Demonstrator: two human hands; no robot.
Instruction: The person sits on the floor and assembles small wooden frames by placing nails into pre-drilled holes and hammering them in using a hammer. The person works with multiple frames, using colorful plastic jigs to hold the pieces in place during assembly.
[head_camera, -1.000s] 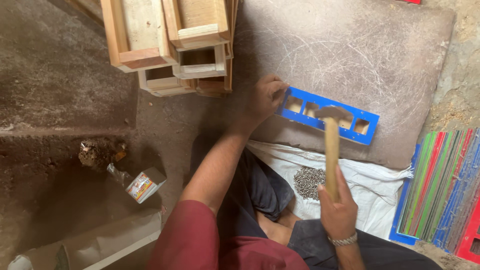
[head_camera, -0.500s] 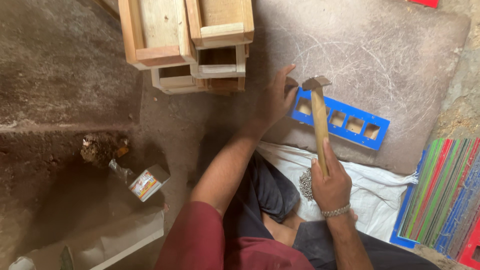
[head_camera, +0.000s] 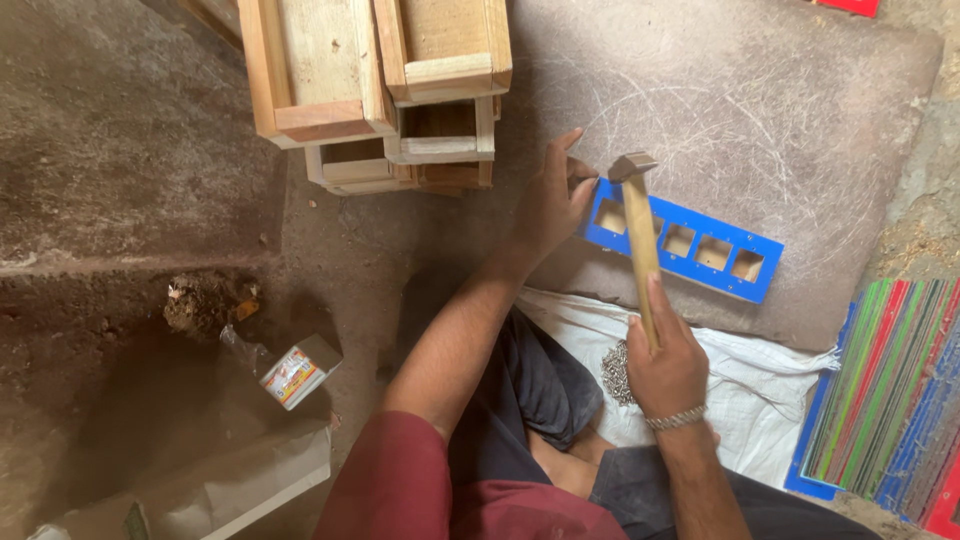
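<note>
On the grey mat (head_camera: 800, 110), your left hand (head_camera: 548, 200) pinches the blue slotted strip (head_camera: 690, 245)'s end; your right hand (head_camera: 665, 365), fingers closed, grips the hammer (head_camera: 640, 250) above it.

Concealed and cropped regions, head view.
The left hand (head_camera: 548, 205) covers the near end of the blue slotted strip (head_camera: 690, 243); whatever its fingertips pinch is too small to tell. Stacked wooden boxes (head_camera: 380, 80) and coloured strips (head_camera: 890, 400) run off the frame edges. The nail pile (head_camera: 615, 372) lies partly behind the right hand (head_camera: 668, 372).
</note>
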